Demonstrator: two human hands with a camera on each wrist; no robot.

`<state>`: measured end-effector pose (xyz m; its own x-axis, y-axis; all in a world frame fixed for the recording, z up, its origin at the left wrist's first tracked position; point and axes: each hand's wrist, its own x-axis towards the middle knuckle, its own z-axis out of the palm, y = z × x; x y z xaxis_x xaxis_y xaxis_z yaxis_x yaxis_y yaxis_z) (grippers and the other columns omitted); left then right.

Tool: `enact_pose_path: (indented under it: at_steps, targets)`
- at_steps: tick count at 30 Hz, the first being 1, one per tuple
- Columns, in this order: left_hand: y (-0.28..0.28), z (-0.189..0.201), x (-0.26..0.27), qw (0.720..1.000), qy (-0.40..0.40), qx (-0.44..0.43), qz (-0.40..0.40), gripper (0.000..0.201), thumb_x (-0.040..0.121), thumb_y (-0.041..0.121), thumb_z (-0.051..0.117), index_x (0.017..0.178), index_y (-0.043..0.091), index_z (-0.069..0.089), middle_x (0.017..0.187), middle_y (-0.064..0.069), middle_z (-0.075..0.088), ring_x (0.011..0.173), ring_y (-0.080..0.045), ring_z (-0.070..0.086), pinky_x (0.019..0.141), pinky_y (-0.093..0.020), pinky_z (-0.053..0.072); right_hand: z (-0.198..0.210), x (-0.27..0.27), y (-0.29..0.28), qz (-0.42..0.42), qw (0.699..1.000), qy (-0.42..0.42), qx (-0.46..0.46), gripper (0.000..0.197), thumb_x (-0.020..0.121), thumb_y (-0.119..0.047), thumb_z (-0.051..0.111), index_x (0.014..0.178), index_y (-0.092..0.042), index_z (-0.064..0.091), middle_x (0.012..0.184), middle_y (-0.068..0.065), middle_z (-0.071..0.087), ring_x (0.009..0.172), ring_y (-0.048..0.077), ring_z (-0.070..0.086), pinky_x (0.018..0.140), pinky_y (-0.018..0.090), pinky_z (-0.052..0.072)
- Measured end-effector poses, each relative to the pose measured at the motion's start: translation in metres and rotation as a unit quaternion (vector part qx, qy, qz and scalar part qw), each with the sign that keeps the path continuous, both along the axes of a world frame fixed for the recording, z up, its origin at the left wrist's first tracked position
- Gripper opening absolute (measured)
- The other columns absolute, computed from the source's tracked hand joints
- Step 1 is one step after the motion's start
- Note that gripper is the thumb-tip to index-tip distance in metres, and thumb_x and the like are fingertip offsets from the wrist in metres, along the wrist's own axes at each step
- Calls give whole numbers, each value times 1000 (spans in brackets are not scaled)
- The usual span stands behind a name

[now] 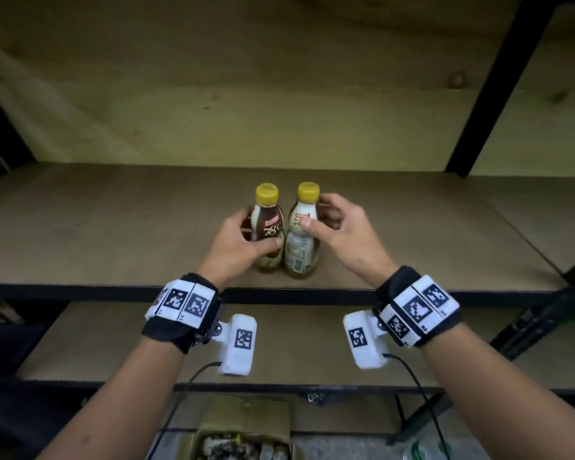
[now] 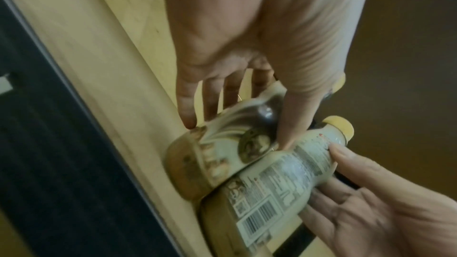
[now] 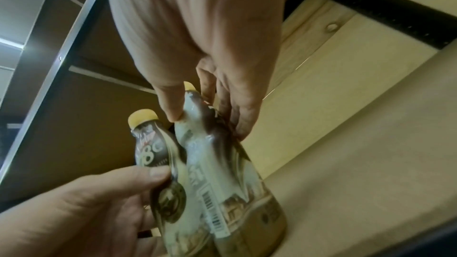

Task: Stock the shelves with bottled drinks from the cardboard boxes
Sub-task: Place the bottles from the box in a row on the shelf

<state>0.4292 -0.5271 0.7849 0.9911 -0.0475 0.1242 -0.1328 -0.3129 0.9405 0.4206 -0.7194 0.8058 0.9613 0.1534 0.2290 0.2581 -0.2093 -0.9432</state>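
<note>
Two yellow-capped coffee bottles stand side by side near the front edge of the brown shelf board [image 1: 113,227]. My left hand [image 1: 259,232] grips the left bottle [image 1: 268,224], which has a dark label, with the thumb in front and the fingers behind. My right hand [image 1: 317,212] pinches the upper part of the right bottle [image 1: 301,250], whose pale label faces me. In the left wrist view my left hand [image 2: 237,134] wraps the left bottle [image 2: 217,155] beside the right bottle [image 2: 277,179]. In the right wrist view my right hand [image 3: 206,124] holds the right bottle [image 3: 222,173].
An open cardboard box [image 1: 246,423] with more bottles sits on the floor below. A lower shelf [image 1: 113,340] lies under the black front rail [image 1: 80,288]. A black upright post [image 1: 498,88] stands at the back right. Bare board extends on both sides of the bottles.
</note>
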Motion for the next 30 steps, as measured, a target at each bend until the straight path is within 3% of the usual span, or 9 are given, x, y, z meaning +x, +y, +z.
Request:
enact_pose_path:
  at_steps: [2, 5, 9, 12, 14, 18, 22, 25, 30]
  targets:
    - [-5, -1, 0, 1000, 9, -6, 18, 49, 64, 27, 83, 108, 23, 60, 104, 2, 69, 101, -17, 65, 94, -47, 51, 0, 7, -5, 24, 999, 13, -34, 39, 87, -13, 71, 123, -17, 54, 111, -8, 66, 104, -1, 62, 84, 15, 51]
    - [-6, 1, -3, 999, -2, -13, 43, 60, 58, 38, 81, 111, 22, 60, 106, 2, 69, 105, -19, 63, 95, -48, 50, -2, 16, -3, 44, 991, 10, -126, 52, 79, -18, 79, 123, -16, 52, 109, -10, 65, 101, 3, 62, 87, 23, 53]
    - [13, 2, 2, 998, -9, 20, 52, 49, 68, 17, 85, 109, 21, 59, 101, 7, 69, 98, -8, 64, 90, -34, 51, -6, 26, 11, 49, 993, 31, -103, 57, 74, -15, 83, 122, -16, 51, 105, -9, 65, 96, 2, 63, 81, 21, 54]
    - [50, 7, 12, 997, 2, 75, 33, 54, 64, 19, 87, 110, 24, 58, 104, 7, 69, 99, -12, 65, 92, -40, 52, -7, 38, 38, 68, 991, 59, -101, 61, 74, -12, 82, 125, -19, 50, 110, -7, 65, 100, 4, 62, 85, 25, 54]
    - [86, 14, 24, 991, 4, 133, 21, 56, 62, 23, 88, 110, 25, 59, 105, 7, 70, 99, -13, 66, 93, -43, 52, -6, 50, 70, 84, 988, 66, -112, 62, 74, -10, 82, 126, -20, 49, 113, -4, 65, 103, 8, 64, 88, 31, 55]
    - [173, 30, 48, 977, 40, 210, 5, 54, 67, 24, 85, 115, 24, 58, 116, 3, 68, 108, -15, 62, 98, -38, 46, 0, 75, 155, 115, 983, 76, -125, 63, 77, -6, 79, 129, -19, 47, 116, 0, 65, 106, 11, 63, 89, 30, 55]
    - [266, 34, 71, 964, 33, 265, 15, 50, 70, 25, 84, 113, 21, 60, 113, 3, 68, 106, -15, 62, 86, -23, 44, 1, 108, 250, 130, 979, 78, -134, 63, 77, -4, 78, 130, -19, 47, 116, -3, 67, 106, 9, 64, 94, 33, 53]
    - [324, 32, 90, 961, 31, 273, 35, 48, 72, 25, 82, 114, 21, 59, 116, 2, 67, 109, -16, 61, 85, -22, 42, 0, 129, 316, 126, 979, 73, -140, 59, 80, -5, 76, 129, -18, 47, 113, -8, 65, 101, 0, 62, 90, 23, 52]
    - [413, 28, 130, 960, 33, 262, 96, 43, 75, 23, 78, 112, 18, 59, 114, -1, 67, 108, -20, 62, 88, -27, 45, -1, 170, 420, 109, 981, 47, -154, 61, 81, -10, 76, 131, -21, 42, 111, -12, 58, 101, 6, 58, 94, 29, 47]
